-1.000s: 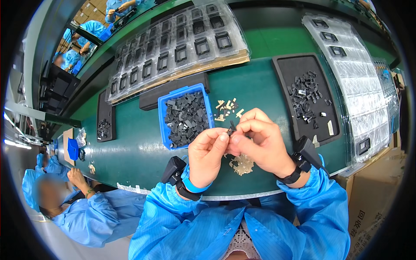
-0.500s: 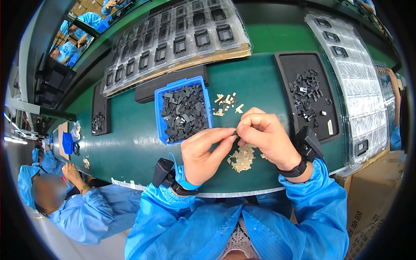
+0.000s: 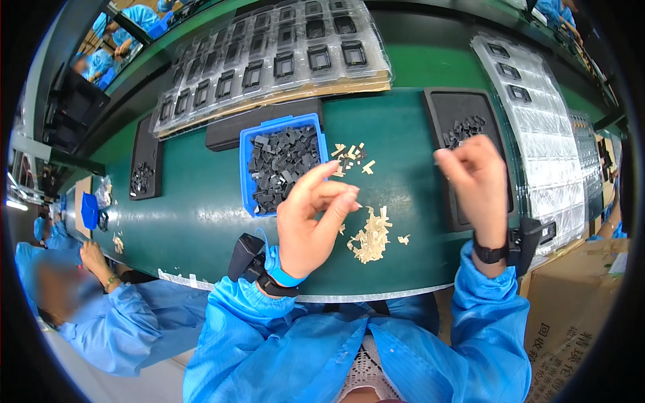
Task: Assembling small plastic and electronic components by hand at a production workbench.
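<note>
My left hand [image 3: 310, 225] is above the table beside a blue bin [image 3: 244, 168] heaped with small black parts [image 3: 285, 161]. Its thumb and fingers are pinched together. A thin pale sliver shows at the fingertips, too small to name. To its right lies a pile of pale cream paper-like scraps [image 3: 371, 236]. My right hand [image 3: 477, 185] is over the near part of a black foam tray [image 3: 440, 111], its fingers curled and the thumb pointing left. Whatever it holds, if anything, is hidden. Small black pieces [image 3: 463, 131] lie in that tray just beyond the hand.
More cream strips [image 3: 351, 158] lie beyond the pile. Clear plastic trays with black frames [image 3: 285, 64] stand at the back, and another clear tray [image 3: 547, 148] stands at the right. A dark foam tray [image 3: 142, 168] sits at left, near a co-worker in blue [image 3: 127, 322].
My hands were together over the cream pile and have parted. The right hand has moved right and away from me to the foam tray; the left has shifted slightly left.
</note>
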The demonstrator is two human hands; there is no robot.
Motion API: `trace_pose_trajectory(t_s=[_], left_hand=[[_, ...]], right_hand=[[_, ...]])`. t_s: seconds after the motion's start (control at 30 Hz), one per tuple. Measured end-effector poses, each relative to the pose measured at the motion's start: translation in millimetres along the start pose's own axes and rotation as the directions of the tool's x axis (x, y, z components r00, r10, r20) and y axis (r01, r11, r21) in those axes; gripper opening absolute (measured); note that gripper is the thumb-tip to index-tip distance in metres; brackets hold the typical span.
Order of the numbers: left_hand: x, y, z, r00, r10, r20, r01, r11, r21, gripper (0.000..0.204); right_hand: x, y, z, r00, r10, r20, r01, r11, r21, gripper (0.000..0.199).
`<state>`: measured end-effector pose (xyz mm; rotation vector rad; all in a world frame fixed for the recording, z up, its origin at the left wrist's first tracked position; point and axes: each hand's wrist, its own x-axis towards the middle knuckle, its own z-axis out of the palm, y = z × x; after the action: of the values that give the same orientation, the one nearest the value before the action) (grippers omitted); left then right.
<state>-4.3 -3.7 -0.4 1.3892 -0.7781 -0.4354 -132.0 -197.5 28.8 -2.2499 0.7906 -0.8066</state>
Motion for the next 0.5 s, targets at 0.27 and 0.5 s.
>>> trace_pose_trajectory(t_s=[0.27, 0.5], left_hand=[[7, 6, -1, 0.989, -0.059, -0.134, 0.043, 0.991, -0.123, 0.030], [8, 1, -2, 0.986, -0.081, -0.145, 0.057, 0.985, -0.163, 0.027]], right_hand=[[2, 1, -1, 0.994, -0.084, -0.069, 0.072, 0.983, -0.169, 0.013], [11, -6, 76, 0.861, -0.281, 0.423, 0.347, 0.934, -0.087, 0.013]])
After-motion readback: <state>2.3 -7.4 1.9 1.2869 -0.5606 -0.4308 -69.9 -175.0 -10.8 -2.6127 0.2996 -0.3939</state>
